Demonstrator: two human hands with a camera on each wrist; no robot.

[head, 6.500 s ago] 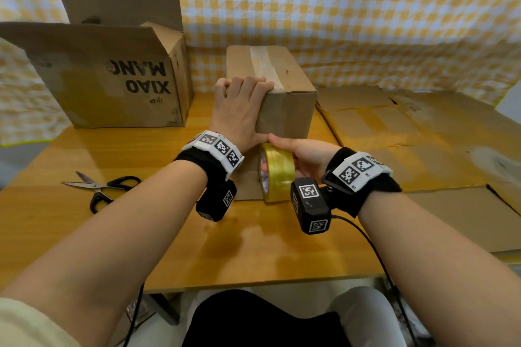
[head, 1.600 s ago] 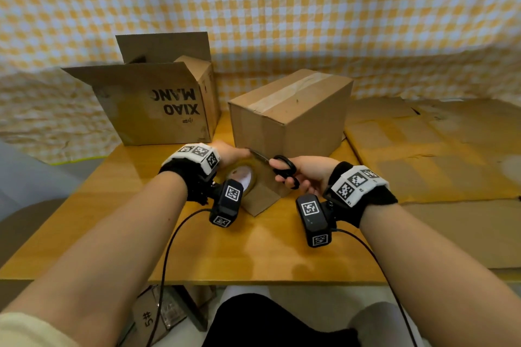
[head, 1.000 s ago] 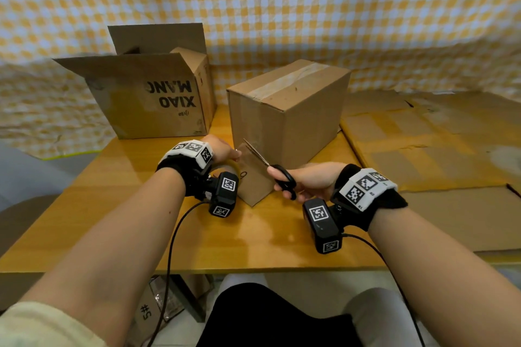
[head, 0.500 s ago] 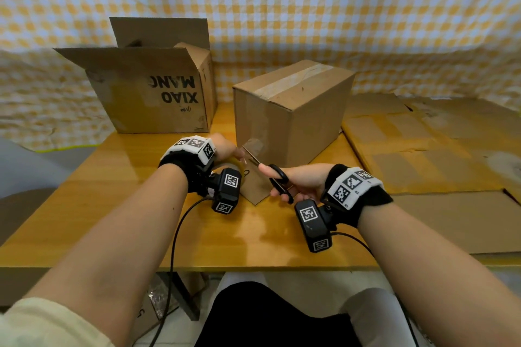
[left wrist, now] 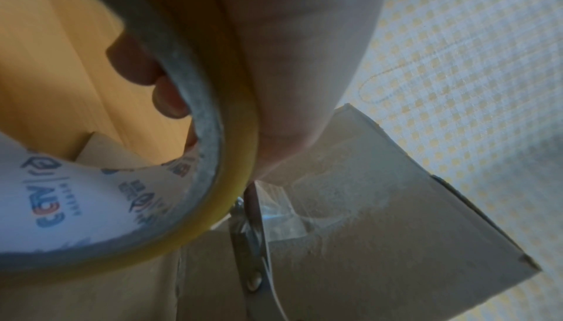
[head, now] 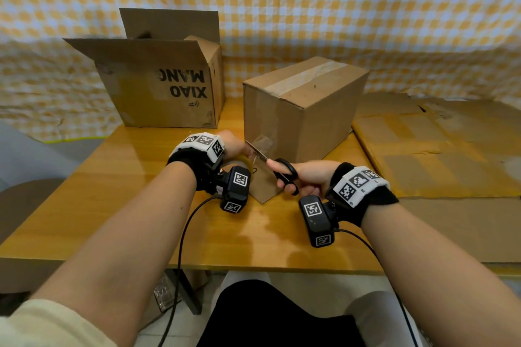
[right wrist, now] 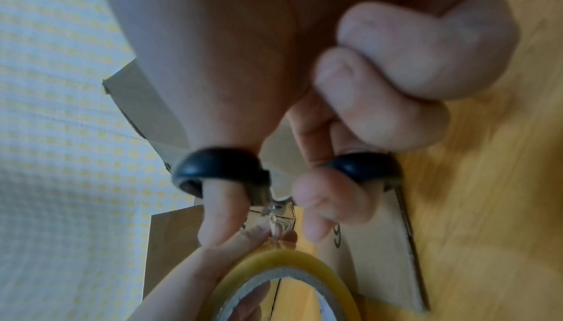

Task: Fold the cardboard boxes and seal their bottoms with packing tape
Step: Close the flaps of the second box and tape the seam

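A closed cardboard box (head: 304, 104) stands mid-table with a tape strip along its top, and one flap (head: 266, 186) lies flat toward me. My left hand (head: 235, 146) grips the yellow tape roll (left wrist: 213, 133), fingers (left wrist: 137, 66) hooked inside its core, just left of the box's near face. A clear length of tape (left wrist: 283, 213) runs from the roll onto the box. My right hand (head: 293, 177) holds the black-handled scissors (head: 282, 170), thumb and a finger through the loops (right wrist: 219, 169). The blades (left wrist: 252, 242) sit at the tape beside the roll (right wrist: 283, 261).
An open box printed XIAO MANG (head: 158, 84) stands at the back left. Flattened cardboard sheets (head: 437, 146) cover the right side of the wooden table (head: 112, 205). A yellow checked cloth hangs behind.
Earlier my right hand held the roll and the scissors lay on the table. The box has since been turned. In the last second the blades have moved onto the tape.
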